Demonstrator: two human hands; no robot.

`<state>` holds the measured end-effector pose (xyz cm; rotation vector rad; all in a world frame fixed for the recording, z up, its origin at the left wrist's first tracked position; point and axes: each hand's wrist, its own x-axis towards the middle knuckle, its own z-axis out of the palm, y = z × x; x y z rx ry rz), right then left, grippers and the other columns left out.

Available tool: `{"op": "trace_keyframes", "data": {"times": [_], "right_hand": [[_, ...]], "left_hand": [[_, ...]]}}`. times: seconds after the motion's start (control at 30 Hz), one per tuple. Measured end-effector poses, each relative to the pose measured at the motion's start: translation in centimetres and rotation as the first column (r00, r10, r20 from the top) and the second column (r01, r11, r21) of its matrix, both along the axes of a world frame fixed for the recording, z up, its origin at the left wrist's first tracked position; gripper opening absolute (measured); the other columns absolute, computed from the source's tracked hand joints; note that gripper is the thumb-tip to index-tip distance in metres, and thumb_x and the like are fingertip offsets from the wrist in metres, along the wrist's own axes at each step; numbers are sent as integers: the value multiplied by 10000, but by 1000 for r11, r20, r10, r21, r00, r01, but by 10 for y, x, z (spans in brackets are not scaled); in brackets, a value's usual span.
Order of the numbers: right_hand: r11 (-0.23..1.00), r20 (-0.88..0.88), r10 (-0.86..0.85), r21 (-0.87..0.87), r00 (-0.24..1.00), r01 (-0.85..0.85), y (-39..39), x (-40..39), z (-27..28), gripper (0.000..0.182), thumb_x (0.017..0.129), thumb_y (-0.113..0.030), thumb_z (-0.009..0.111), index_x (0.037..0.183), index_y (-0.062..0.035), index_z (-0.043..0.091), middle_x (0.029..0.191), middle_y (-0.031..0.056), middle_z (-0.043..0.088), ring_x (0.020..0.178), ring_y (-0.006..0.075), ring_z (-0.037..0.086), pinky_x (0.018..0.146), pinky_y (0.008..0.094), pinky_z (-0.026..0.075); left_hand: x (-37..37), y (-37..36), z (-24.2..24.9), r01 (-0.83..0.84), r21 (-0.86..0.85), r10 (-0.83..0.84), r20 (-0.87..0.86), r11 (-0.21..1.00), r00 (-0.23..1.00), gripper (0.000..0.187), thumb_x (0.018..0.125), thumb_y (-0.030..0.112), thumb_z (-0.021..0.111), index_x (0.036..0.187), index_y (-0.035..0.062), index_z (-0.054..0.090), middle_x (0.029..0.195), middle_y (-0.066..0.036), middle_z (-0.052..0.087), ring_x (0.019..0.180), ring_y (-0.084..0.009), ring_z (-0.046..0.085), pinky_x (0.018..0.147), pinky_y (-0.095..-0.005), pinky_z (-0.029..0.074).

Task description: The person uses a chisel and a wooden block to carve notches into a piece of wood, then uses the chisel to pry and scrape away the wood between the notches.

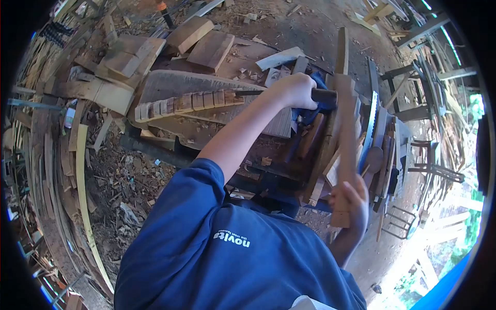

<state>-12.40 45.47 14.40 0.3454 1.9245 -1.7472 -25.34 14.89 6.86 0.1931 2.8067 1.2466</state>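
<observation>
Chopping step | left hand [295, 90] fingers wrapped tight round tool handle [324, 95], blade hidden | right hand [350, 199] fingers closed on slat [345, 134], upright just past left knuckles | next: probably a controlled stroke clear of right fingers

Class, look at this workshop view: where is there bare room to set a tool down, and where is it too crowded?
Free: the dirt floor past the two thick blocks. The big slab has a bare strip above the row of small blocks. Crowded: around both hands, where the left hand grips a tool handle and the right hand holds a plank among stacked boards and a saw blade.
</observation>
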Motion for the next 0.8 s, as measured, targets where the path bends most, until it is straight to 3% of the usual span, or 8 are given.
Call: {"op": "trace_keyframes", "data": {"times": [0.17,0.3,0.37,0.5,0.57,0.6,0.77,0.8], "right_hand": [[907,-212,-419,-141,883,397,68,-24,-23,285,956,-148,613,1168,-10,482,814,171,618,619,237,625,530,324,534],[885,-201,-457,-201,866,421,75,0,-31,277,965,-156,602,1161,-11,472,816,167,605,636,239,628,531,320,538],[908,-117,-409,-155,905,390,77,17,-45,276,971,-159,590,1171,-14,468,809,157,597,633,241,627,532,310,542],[919,-27,-349,-206,937,336,57,43,-64,234,975,-174,582,1091,-8,465,840,157,613,640,224,625,546,314,542],[925,-42,-343,-188,938,330,53,48,-73,240,969,-158,576,1120,-12,459,833,156,608,639,227,626,548,323,548],[923,-47,-343,-202,938,328,50,50,-74,236,968,-152,573,1125,-15,461,831,152,608,639,228,627,547,324,549],[917,-63,-350,-226,935,328,42,51,-74,214,974,-131,557,1135,-27,463,819,146,614,621,230,630,542,326,551],[914,-64,-358,-228,931,336,41,53,-73,214,974,-131,557,1135,-27,463,819,146,614,621,230,630,542,326,551]], "left_hand": [[18,7,7,32,-111,-34,-20,993,999,278,719,260,757,917,65,745,839,-181,733,831,-334,724,777,-418,565],[54,7,37,19,-122,-41,-185,992,982,245,732,242,744,933,103,724,801,-151,722,803,-342,715,740,-432,558],[80,0,58,-41,41,54,-395,998,917,224,733,247,759,895,106,693,846,-132,723,815,-305,722,729,-433,564],[121,-30,102,-409,413,550,-322,814,771,315,756,284,815,929,62,674,799,-111,695,754,-257,705,712,-368,550],[131,-57,112,-596,330,647,-62,732,760,424,768,347,831,979,13,676,855,-145,719,806,-262,719,738,-374,555],[130,-70,104,-588,321,637,-70,743,767,424,768,347,831,979,13,676,855,-145,719,806,-262,719,738,-374,555],[118,-100,42,-593,-333,627,-5,733,779,648,678,463,902,1030,-29,671,969,-221,730,922,-331,730,786,-425,562],[117,-102,36,-587,-333,620,-7,738,784,648,678,463,902,1030,-29,671,969,-221,730,922,-331,730,786,-425,562]]}}
